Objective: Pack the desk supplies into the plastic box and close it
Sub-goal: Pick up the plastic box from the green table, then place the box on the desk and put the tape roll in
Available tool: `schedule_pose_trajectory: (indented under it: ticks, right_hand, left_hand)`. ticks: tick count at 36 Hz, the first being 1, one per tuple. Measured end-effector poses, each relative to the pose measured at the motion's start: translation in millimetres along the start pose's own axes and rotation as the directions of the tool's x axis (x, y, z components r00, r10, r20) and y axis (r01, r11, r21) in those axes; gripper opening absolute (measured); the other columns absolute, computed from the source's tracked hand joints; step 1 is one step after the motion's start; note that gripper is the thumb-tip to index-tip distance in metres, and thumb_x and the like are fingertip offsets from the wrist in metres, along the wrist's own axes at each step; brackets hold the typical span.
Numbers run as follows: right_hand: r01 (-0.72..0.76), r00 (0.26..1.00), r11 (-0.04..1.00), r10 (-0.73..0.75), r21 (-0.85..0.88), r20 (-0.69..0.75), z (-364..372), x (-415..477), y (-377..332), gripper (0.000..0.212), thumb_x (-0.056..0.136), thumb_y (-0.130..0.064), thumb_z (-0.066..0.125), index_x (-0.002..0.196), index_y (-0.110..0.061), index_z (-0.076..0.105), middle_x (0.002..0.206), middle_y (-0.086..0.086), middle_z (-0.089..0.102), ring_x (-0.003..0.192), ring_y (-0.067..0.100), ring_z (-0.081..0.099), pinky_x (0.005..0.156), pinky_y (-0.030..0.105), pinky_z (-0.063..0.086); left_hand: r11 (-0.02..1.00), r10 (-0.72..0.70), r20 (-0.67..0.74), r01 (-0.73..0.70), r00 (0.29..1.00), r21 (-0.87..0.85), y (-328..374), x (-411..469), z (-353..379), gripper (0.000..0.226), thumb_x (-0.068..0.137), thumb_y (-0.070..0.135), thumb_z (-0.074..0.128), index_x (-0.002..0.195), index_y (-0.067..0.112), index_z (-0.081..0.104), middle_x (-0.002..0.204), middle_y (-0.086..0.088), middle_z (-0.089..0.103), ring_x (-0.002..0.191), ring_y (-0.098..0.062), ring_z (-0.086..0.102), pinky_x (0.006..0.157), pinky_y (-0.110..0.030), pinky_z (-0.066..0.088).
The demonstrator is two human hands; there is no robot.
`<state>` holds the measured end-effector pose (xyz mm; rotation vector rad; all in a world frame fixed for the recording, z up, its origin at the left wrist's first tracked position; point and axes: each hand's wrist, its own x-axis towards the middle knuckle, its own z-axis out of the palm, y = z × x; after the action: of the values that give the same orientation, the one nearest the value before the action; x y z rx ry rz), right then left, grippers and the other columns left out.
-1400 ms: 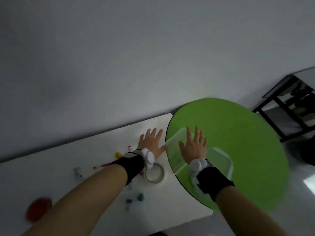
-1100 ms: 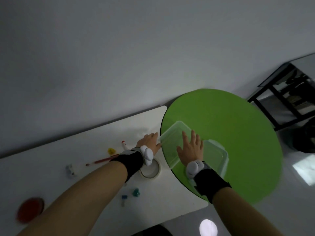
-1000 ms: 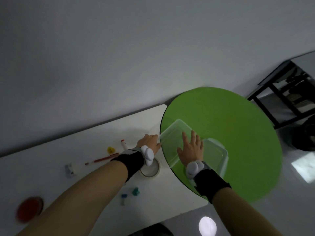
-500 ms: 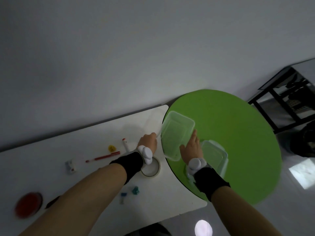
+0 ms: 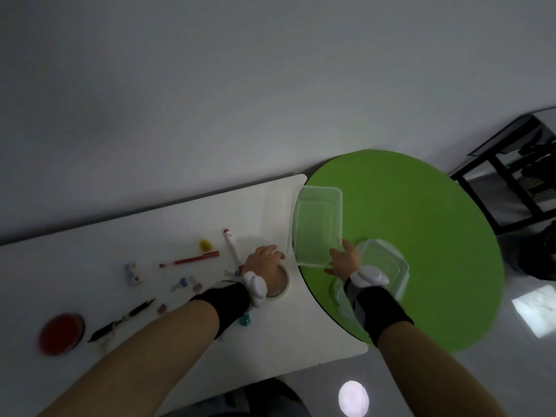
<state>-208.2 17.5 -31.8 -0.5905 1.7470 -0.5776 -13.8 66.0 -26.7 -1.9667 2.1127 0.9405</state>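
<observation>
The right hand (image 5: 343, 261) grips the near edge of the clear lid (image 5: 317, 225), fingers curled over its rim. The lid sits over the left edge of the green round counter (image 5: 436, 236), where that edge meets the white counter (image 5: 210, 212). The plastic box (image 5: 386, 266) stands open on the green counter just right of that hand, partly under the wrist. The left hand (image 5: 264, 261) is curled just beside the lid's left edge, over the tape roll (image 5: 282, 288); I cannot tell whether it holds anything. The white marker (image 5: 231, 246), red pencil (image 5: 189, 260), yellow clip (image 5: 204, 244) and black pen (image 5: 120, 319) lie on the white counter.
</observation>
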Motion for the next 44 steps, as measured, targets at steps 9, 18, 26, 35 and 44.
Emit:
schedule_pose_trajectory:
  ticks: [9, 18, 26, 35, 44]
  right_hand:
    - [0.056, 0.998, 0.988, -0.057, -0.145, -0.003, -6.5, -5.6, 13.2, 0.056, 0.089, -0.032, 0.062, 0.14, -0.019, 0.042, 0.109, 0.012, 0.05, 0.09, 0.028, 0.054, 0.048, 0.03, 0.054]
    - [0.202, 0.977, 0.974, -0.208, -0.107, -0.048, -4.6, -14.9, 3.0, 0.062, 0.091, -0.053, 0.048, 0.137, -0.011, 0.047, 0.118, 0.015, 0.058, 0.09, 0.028, 0.061, 0.06, 0.034, 0.058]
    - [0.36, 0.932, 0.918, -0.362, -0.165, 0.015, 29.2, -27.5, -16.1, 0.056, 0.097, -0.05, 0.033, 0.131, -0.009, 0.048, 0.106, 0.013, 0.06, 0.088, 0.034, 0.061, 0.074, 0.049, 0.055]
    - [0.485, 0.874, 0.824, -0.464, -0.291, 0.143, 75.5, -47.9, -28.2, 0.037, 0.099, -0.036, 0.036, 0.122, -0.009, 0.047, 0.12, 0.025, 0.057, 0.105, 0.045, 0.057, 0.089, 0.056, 0.047]
    - [0.57, 0.806, 0.784, -0.478, -0.245, 0.349, 116.6, -69.3, -31.5, 0.041, 0.098, -0.038, 0.043, 0.131, -0.015, 0.043, 0.104, 0.01, 0.06, 0.079, 0.02, 0.063, 0.063, 0.036, 0.055]
  left_hand:
    - [0.952, 0.003, 0.218, -0.07, 0.976, 0.299, -13.7, -0.4, 29.4, 0.096, 0.071, 0.036, 0.074, 0.148, 0.02, 0.02, 0.159, -0.005, 0.01, 0.143, -0.028, 0.017, 0.108, -0.046, 0.03]
    - [0.95, -0.225, -0.221, 0.163, 0.949, -0.268, -19.1, 0.6, -18.1, 0.096, 0.07, 0.045, 0.071, 0.148, 0.024, 0.019, 0.153, -0.011, 0.023, 0.138, -0.033, 0.025, 0.111, -0.04, 0.03]
    - [0.915, -0.24, -0.67, -0.066, 0.703, -0.398, -20.7, -9.6, -91.5, 0.093, 0.066, 0.034, 0.078, 0.144, 0.011, 0.033, 0.146, -0.018, 0.036, 0.136, -0.035, 0.033, 0.112, -0.037, 0.027]
    - [0.982, 0.103, -0.658, -0.183, 0.746, -0.053, -21.3, -39.8, -97.6, 0.089, 0.068, 0.043, 0.073, 0.145, 0.02, 0.033, 0.15, -0.01, 0.031, 0.137, -0.03, 0.032, 0.11, -0.038, 0.032]
    - [0.999, -0.028, -0.439, 0.044, 0.898, 0.027, -57.5, -54.5, -88.9, 0.094, 0.068, 0.049, 0.074, 0.143, 0.023, 0.024, 0.151, -0.01, 0.029, 0.137, -0.03, 0.031, 0.109, -0.041, 0.035]
